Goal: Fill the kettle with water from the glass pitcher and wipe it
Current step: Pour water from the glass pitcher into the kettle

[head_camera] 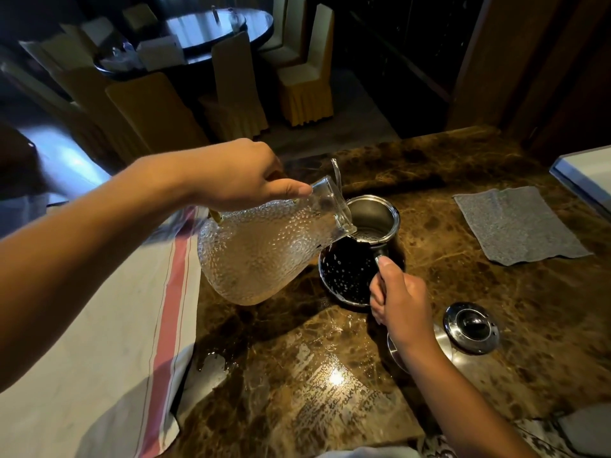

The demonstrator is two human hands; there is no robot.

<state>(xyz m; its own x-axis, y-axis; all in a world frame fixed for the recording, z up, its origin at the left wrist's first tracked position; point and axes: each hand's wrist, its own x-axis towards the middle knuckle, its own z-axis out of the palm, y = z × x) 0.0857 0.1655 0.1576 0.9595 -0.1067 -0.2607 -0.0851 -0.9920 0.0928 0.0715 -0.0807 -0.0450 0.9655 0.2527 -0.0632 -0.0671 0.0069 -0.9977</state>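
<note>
Pouring from pitcher into kettle, spill risk at the rim.

Left hand (pixel 238 175) clenched round tilted pitcher (pixel 264 246) neck; spout over open kettle (pixel 358 256) on counter (pixel 429 259); right hand (pixel 398 300) wrapped round handle. Overtilt or slip: splashing; cloth (pixel 515 224) well apart.

I see a dim room; one overhead light glares white on the marble counter (pixel 334 375); far chairs (pixel 238 81) murky; wide lens bends the edges.
</note>
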